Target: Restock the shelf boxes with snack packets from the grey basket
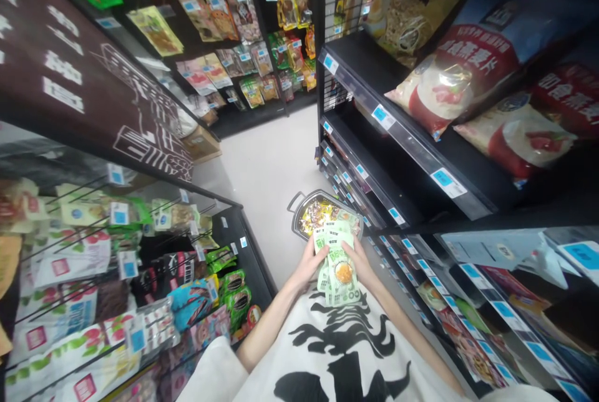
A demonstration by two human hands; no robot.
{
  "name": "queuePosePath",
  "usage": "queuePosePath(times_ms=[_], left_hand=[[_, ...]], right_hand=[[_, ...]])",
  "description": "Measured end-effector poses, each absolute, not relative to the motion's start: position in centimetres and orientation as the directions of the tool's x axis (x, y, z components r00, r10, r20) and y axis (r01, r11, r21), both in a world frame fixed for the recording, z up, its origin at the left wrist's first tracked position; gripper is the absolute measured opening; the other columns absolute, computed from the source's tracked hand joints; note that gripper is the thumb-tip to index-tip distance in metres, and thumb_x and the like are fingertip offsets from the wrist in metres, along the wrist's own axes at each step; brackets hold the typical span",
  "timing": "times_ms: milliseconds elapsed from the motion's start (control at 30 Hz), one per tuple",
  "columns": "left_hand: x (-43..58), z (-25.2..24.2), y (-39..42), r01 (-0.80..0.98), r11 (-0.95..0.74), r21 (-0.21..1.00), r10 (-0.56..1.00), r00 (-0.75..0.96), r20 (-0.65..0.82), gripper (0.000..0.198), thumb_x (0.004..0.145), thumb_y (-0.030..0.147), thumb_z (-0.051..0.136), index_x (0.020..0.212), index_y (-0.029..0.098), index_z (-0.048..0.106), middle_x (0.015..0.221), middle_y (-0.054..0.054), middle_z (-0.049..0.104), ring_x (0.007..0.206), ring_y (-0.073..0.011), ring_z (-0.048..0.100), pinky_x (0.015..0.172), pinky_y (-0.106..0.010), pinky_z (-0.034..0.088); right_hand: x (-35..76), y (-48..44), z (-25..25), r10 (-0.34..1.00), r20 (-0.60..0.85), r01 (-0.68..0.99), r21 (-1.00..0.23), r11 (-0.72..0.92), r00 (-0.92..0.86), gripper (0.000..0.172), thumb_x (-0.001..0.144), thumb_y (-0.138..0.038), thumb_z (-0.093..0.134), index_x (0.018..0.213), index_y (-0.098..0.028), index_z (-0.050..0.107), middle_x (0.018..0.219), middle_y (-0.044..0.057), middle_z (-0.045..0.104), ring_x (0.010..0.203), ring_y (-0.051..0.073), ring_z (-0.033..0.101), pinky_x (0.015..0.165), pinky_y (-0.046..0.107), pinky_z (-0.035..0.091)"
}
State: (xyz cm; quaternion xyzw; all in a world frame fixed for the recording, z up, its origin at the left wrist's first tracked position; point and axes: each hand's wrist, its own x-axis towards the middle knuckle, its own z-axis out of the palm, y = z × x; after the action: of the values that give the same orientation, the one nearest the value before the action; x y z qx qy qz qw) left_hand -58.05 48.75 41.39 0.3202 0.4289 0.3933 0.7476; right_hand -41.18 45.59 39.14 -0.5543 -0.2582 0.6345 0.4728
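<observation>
I stand in a shop aisle and look down at my two hands. Both hold a small stack of light green snack packets [337, 264] in front of my white shirt with a black print. My left hand [309, 261] grips the stack's left edge, fingers curled round it. My right hand [358, 257] grips the right edge the same way. Just beyond the packets, on the floor, lies a metal basket [299, 210] filled with colourful wrapped snacks.
Black shelves with blue price tags rise on my right, holding large bags of oats [444, 83]. On my left a wire rack [116, 252] hangs full of snack packets. The pale floor [266, 165] runs ahead to a far wall of hanging packets; a cardboard box [202, 140] sits at left.
</observation>
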Motion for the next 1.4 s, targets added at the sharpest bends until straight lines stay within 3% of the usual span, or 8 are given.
queuePosePath(times_ms=[133,367,533,700,867,1033,1233,1400], left_hand=[[-57.9,41.4,49.3,-0.41,0.588,0.697,0.809,0.32,-0.494,0.075,0.077,0.055,0.084,0.138,0.02,0.058,0.136,-0.014,0.067,0.125,-0.0341,0.064,0.109,-0.048,0.05],[-56.2,41.6,48.6,-0.467,0.658,0.591,0.751,0.34,-0.566,0.077,0.082,0.042,0.082,0.149,0.028,0.046,0.14,-0.011,0.065,0.122,-0.0306,0.066,0.111,-0.05,0.05],[-55.5,41.1,48.6,-0.402,0.678,0.615,0.733,0.31,-0.605,0.075,0.084,0.036,0.076,0.151,0.029,0.042,0.141,-0.01,0.063,0.122,-0.0298,0.065,0.112,-0.05,0.049],[-55.5,40.4,48.3,-0.285,0.652,0.702,0.755,0.325,-0.569,0.09,0.073,0.02,0.078,0.153,0.026,0.037,0.135,-0.011,0.065,0.125,-0.0323,0.062,0.107,-0.049,0.051],[-55.4,40.5,48.2,-0.258,0.626,0.736,0.767,0.376,-0.52,0.097,0.071,0.024,0.086,0.154,0.024,0.036,0.138,-0.013,0.064,0.124,-0.033,0.063,0.108,-0.048,0.05],[-55.4,40.2,48.6,-0.229,0.628,0.744,0.757,0.401,-0.516,0.088,0.074,0.023,0.084,0.151,0.024,0.042,0.139,-0.011,0.065,0.129,-0.033,0.06,0.112,-0.05,0.046],[-55.9,39.2,48.5,-0.237,0.645,0.726,0.73,0.472,-0.494,0.072,0.076,0.03,0.084,0.14,0.02,0.053,0.137,-0.014,0.067,0.124,-0.0346,0.064,0.111,-0.053,0.046],[-55.6,38.8,48.6,-0.196,0.627,0.754,0.712,0.538,-0.452,0.062,0.081,0.034,0.082,0.136,0.018,0.059,0.137,-0.014,0.067,0.131,-0.0358,0.06,0.115,-0.054,0.043]], right_hand=[[-41.1,45.5,39.8,0.884,-0.46,-0.347,-0.845,-0.407,0.082,0.059,0.082,-0.055,0.079,0.134,-0.029,0.064,0.137,0.006,0.069,0.124,0.032,0.065,0.105,0.047,0.054],[-40.9,45.7,39.2,0.859,-0.433,-0.306,-0.886,-0.349,0.272,0.063,0.069,-0.051,0.09,0.119,-0.021,0.068,0.121,0.011,0.076,0.117,0.032,0.069,0.1,0.047,0.058],[-40.4,45.8,39.1,0.788,-0.526,-0.342,-0.84,-0.421,0.32,0.056,0.062,-0.06,0.09,0.095,-0.019,0.07,0.095,0.011,0.081,0.094,0.033,0.076,0.085,0.047,0.063],[-39.2,45.6,39.8,0.77,-0.538,-0.28,-0.841,-0.463,0.343,0.065,0.065,-0.07,0.084,0.1,-0.016,0.076,0.095,0.012,0.081,0.092,0.035,0.076,0.08,0.047,0.063],[-38.2,44.5,39.8,0.805,-0.506,-0.236,-0.861,-0.451,0.308,0.062,0.073,-0.069,0.08,0.106,-0.017,0.076,0.099,0.011,0.08,0.091,0.033,0.075,0.078,0.044,0.063],[-37.0,44.2,39.4,0.811,-0.455,-0.256,-0.888,-0.382,0.369,0.052,0.08,-0.063,0.077,0.106,-0.019,0.074,0.103,0.01,0.08,0.09,0.029,0.075,0.08,0.041,0.062],[-32.6,45.6,37.1,0.527,-0.274,-0.198,-0.96,-0.198,0.804,0.048,0.08,-0.061,0.073,0.1,-0.018,0.068,0.099,0.008,0.079,0.086,0.024,0.074,0.081,0.039,0.06],[-33.7,45.8,36.7,0.628,-0.325,-0.196,-0.944,-0.267,0.708,0.049,0.081,-0.061,0.072,0.101,-0.017,0.069,0.1,0.011,0.079,0.084,0.025,0.074,0.078,0.039,0.059]])
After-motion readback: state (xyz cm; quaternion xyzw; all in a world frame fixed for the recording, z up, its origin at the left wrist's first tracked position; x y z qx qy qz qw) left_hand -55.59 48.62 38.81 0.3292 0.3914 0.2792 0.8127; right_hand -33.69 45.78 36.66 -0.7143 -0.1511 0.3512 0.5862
